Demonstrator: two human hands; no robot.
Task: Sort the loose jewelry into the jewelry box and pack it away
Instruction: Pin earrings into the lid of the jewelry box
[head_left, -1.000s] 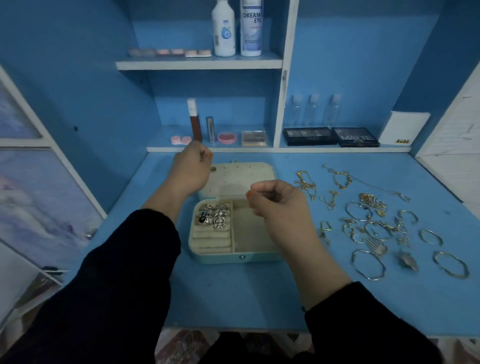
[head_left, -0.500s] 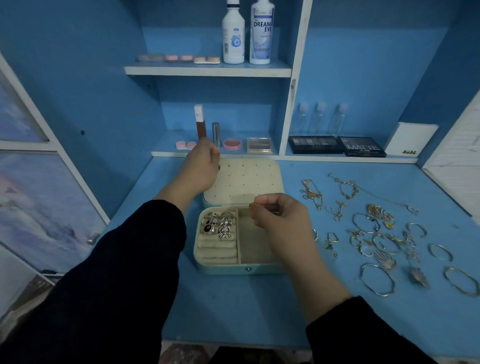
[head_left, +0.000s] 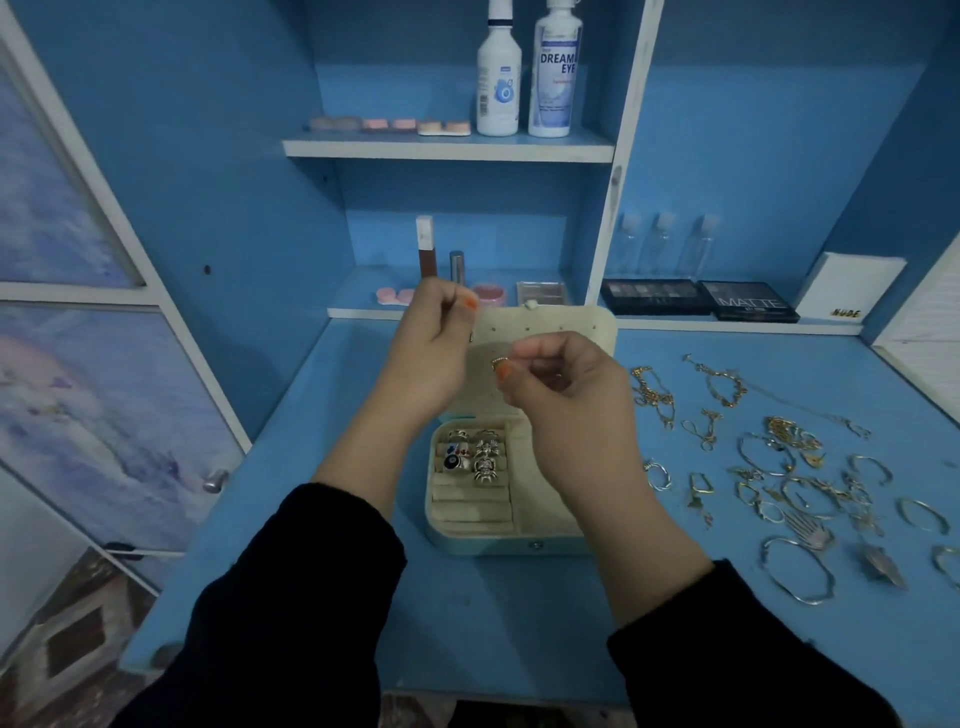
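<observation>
Am holding left hand (head_left: 434, 358) and right hand (head_left: 569, 400) raised in front of me, close together, not touching. Left hand sitting higher and farther out, fingers curling in, thumb and forefinger pinching tiny dark piece (head_left: 471, 336), orange nail showing. Right hand sitting lower and nearer me, back turned up, fingers curling under, thumb tip pressing small gold piece (head_left: 498, 360) against forefinger. Bare forearms angling inward toward each other. Black sleeves (head_left: 291, 597) covering my arms from mid-forearm back.
</observation>
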